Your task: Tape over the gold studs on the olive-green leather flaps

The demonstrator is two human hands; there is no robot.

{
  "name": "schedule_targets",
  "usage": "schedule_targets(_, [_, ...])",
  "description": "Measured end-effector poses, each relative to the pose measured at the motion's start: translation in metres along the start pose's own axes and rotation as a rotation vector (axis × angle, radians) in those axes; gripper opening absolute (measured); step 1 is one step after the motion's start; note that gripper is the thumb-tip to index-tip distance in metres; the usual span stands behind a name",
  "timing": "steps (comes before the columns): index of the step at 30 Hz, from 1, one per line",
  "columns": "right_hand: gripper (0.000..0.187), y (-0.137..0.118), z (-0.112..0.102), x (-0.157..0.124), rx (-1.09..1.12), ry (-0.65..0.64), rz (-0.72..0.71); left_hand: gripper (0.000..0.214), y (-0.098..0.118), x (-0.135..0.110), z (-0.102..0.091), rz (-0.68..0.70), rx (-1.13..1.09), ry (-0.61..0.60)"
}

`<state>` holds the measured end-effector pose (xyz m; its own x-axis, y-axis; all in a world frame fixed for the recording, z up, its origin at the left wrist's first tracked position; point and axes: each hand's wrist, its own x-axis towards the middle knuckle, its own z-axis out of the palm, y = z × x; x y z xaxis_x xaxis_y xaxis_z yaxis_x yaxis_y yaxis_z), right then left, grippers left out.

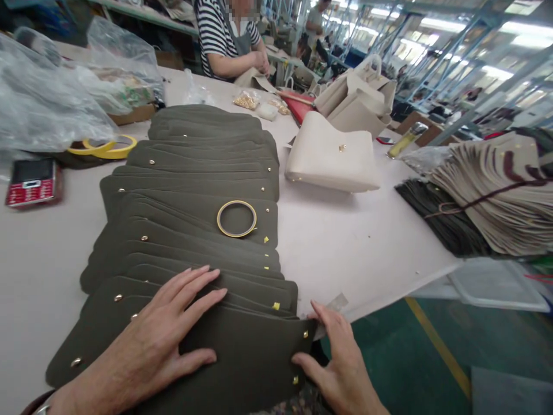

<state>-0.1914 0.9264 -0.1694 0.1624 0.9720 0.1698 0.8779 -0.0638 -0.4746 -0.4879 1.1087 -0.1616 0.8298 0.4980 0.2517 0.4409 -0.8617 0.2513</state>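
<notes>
Dark olive leather panels [194, 230] with small gold studs overlap in a long row on the table. My left hand [159, 328] lies on the nearest panels, its fingers stretched out and the thumb spread. At the right end of the front panel [246, 351], my right hand [341, 357] holds the edge. Its thumb rests on top and its fingers are at the far corner, partly hidden. Small yellow tape bits [276, 306] mark several panels along their right ends. A thin roll of yellow tape [237, 219] rests on the row, beyond my left hand.
A cream handbag [332, 153] stands on the table [337, 242] beyond the row. Bundled leather pieces [496, 196] sit at right, near a bottle [406, 140]. Yellow tape rolls [114, 147], a red phone [33, 183] and plastic bags [43, 98] are at left. A person [228, 40] works opposite.
</notes>
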Motion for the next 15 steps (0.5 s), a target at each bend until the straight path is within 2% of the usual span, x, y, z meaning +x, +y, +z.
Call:
schedule_targets(4, [0.066,-0.005,0.001,0.005,0.043,0.003,0.011,0.066,-0.004,-0.004,0.004,-0.014,0.017,0.046])
schedule_targets(9, [0.061,-0.013,0.011,0.008,0.117,-0.034,-0.111,0.067,-0.013,-0.012,0.003,0.028,0.098,0.065])
schedule_targets(15, [0.048,-0.029,0.022,0.04,0.086,0.069,-0.186,0.054,-0.035,-0.009,-0.011,-0.036,0.182,0.168])
